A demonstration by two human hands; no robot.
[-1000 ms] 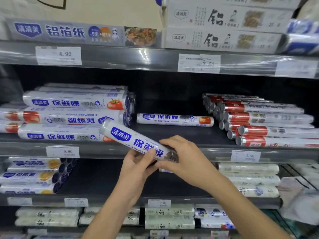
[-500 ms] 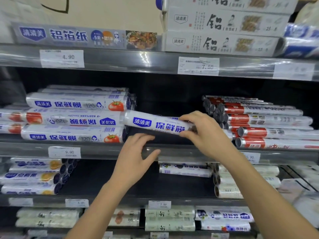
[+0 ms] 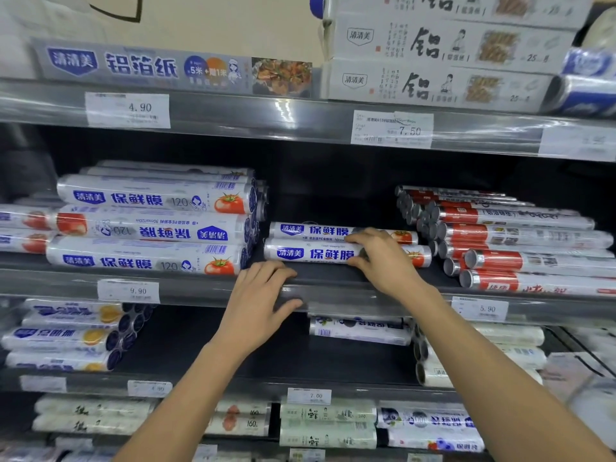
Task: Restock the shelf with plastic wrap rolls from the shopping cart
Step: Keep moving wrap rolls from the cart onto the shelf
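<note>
A white plastic wrap roll [image 3: 310, 253] with blue lettering lies flat on the middle shelf [image 3: 186, 288], just in front of a second matching roll [image 3: 313, 229]. My right hand [image 3: 383, 258] is curled over the right part of the front roll, gripping it from above. My left hand [image 3: 263, 295] rests on the shelf's front edge below and to the left, fingers spread, holding nothing. The shopping cart is out of view.
A stack of larger wrap rolls [image 3: 150, 225] stands left of the gap. Red-labelled foil rolls [image 3: 506, 241] are piled at right. Foil boxes [image 3: 440, 58] sit on the shelf above. Lower shelves hold more rolls [image 3: 360, 330].
My right hand carried the roll up and forward and laid it on the middle shelf in front of the other roll. My left hand let go of it and moved onto the shelf edge.
</note>
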